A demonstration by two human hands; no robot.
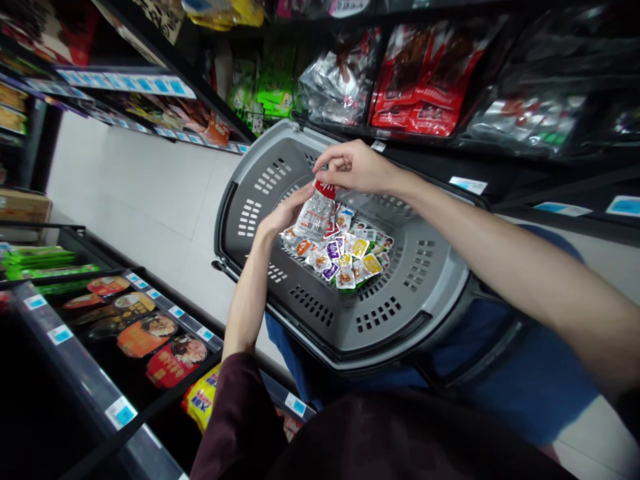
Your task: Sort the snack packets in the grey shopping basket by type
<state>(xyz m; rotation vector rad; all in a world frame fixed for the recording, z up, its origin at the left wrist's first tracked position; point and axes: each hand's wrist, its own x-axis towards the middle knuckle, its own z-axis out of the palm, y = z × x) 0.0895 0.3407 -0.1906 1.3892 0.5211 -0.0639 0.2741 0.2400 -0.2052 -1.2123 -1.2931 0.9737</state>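
Over the grey shopping basket (320,327), my left hand (286,212) grips the side of a silver and red snack packet (314,217). The fingers of my right hand (350,167) are bent and pinched together at the packet's red top edge. Below the packet, several small snack sachets (345,257) with white, purple, yellow and orange labels lie loose on the basket floor. The packet hides some of them. Whether anything else is between my right fingers cannot be made out.
Shelf bins at the top hold red snack bags (425,80), silver packets (337,80) and green packets (275,83). A lower-left shelf carries bowl-shaped food packs (177,360) and a yellow bag (203,397). Pale tiled floor (135,180) runs between the shelves.
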